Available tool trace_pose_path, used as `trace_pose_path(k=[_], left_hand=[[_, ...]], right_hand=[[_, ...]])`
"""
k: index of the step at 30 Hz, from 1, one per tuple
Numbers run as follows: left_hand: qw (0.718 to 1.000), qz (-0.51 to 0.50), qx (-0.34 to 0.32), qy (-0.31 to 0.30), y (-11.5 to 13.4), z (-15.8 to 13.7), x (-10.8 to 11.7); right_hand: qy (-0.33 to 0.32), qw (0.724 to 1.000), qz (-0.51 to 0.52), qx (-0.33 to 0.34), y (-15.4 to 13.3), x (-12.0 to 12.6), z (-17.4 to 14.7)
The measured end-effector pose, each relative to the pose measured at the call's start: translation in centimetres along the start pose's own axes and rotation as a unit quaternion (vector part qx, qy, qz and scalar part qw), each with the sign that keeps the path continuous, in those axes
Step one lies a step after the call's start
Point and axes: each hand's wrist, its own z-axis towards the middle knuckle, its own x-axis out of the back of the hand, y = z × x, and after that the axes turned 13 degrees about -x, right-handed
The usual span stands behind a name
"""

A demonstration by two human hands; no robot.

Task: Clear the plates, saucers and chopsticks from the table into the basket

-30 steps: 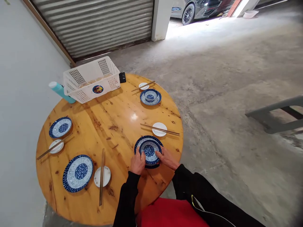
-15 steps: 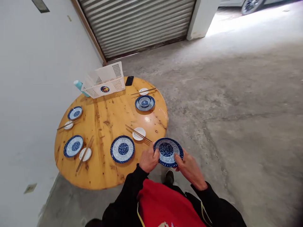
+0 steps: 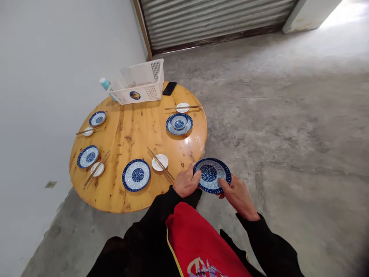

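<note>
I hold a blue-patterned bowl (image 3: 212, 175) between both hands, out past the edge of the round wooden desk (image 3: 129, 127), over the concrete floor (image 3: 288, 115). My left hand (image 3: 186, 184) is clenched on the bowl's left rim, thumb over the top, and my right hand (image 3: 236, 195) grasps the near right rim from below and beside, so each grip is closed on the same bowl. The bowl sits level, its opening facing up; being round, it has no long axis to speak of. It lies straight ahead of my chest, between the two hands, and the left hand is the one nearer the desk. The desk lies to the left of the bowl. Nearest on it are a pair of chopsticks (image 3: 160, 164) lying across a small white dish (image 3: 160, 162), and beyond them a blue plate (image 3: 136, 175) with nothing on it. Further off another blue plate carries a bowl (image 3: 179, 123). A white basket (image 3: 140, 82) and a phone (image 3: 169, 88) stand at the far side.
</note>
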Motion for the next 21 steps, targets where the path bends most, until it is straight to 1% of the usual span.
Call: trace_pose_path(k=[2,5,9,12,14,17,21], left_hand=[[0.999,-0.020,0.007,0.024,-0.4,2.1,0.7],[0.996,-0.050,0.026,0.067,-1.0,5.5,2.4],[0.989,-0.057,0.059,0.120,-2.3,10.0,5.4],[0.983,-0.043,0.097,0.147,-3.7,13.3,7.6],[0.979,-0.025,0.120,0.161,-4.7,15.4,8.8],[0.974,0.000,0.150,0.170,-6.1,17.8,10.3],[0.967,0.017,0.186,0.171,-7.5,19.8,11.5]], right_hand=[[-0.002,0.999,-0.026,0.026,-2.0,0.8,2.7],[-0.011,0.997,-0.048,0.062,-5.8,1.6,7.1],[-0.055,0.989,-0.061,0.122,-11.3,1.4,13.2],[-0.062,0.982,-0.087,0.155,-14.9,0.5,17.6],[-0.067,0.979,-0.096,0.166,-16.8,-0.4,20.0],[-0.102,0.978,-0.091,0.160,-19.0,-1.9,23.0],[-0.142,0.975,-0.106,0.136,-20.9,-3.7,25.7]])
